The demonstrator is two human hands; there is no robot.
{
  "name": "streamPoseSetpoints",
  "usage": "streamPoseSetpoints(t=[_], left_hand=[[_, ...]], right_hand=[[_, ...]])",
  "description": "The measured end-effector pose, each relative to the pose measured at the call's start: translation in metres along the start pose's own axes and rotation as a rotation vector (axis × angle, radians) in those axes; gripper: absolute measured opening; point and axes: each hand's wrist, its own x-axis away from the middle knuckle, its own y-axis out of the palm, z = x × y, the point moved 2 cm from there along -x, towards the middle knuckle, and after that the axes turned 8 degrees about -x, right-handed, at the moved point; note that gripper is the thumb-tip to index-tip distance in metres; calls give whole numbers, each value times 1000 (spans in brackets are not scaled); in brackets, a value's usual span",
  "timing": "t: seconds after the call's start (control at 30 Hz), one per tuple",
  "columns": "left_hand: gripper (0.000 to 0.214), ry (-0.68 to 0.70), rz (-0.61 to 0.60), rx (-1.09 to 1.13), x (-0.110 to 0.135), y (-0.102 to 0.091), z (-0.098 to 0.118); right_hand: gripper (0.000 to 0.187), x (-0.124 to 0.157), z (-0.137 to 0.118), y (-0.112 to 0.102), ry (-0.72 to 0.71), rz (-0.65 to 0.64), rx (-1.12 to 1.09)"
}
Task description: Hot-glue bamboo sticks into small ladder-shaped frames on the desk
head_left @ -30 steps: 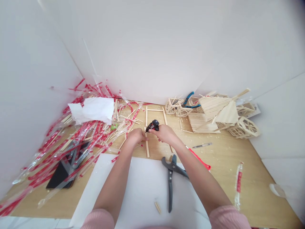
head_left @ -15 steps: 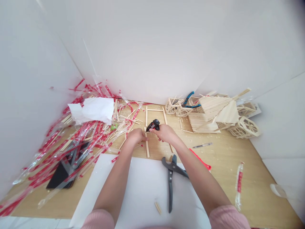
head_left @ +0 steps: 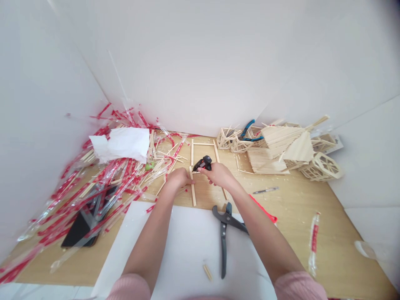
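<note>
My right hand [head_left: 219,175] grips the black tool [head_left: 205,161], tip close by the left rail [head_left: 193,196] of the stick frame [head_left: 203,144] on the desk [head_left: 290,233]; my left hand [head_left: 177,179] touches that rail, pinching or pressing, I can't tell, and should hold it steady

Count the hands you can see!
2: the left hand at a wooden stick, and the right hand around a black tool. Some fingers are hidden, but no other hand shows.
</note>
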Motion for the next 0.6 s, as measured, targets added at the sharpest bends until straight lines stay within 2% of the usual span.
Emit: streamPoseSetpoints(t=[0.13,0.3,0.43,0.6], left_hand=[[40,-26,0,4,4,-2,2],[40,-4,10,7,4,-1,2],[42,-10,16,-15,3,0,2],[43,-13,52,-85,2,1,4]], right_hand=[[50,11,22,-13,28,41,-203],[49,36,59,-33,86,213,-426],[48,43,82,-37,159,291,-413],[52,38,94,-27,153,284,-367]])
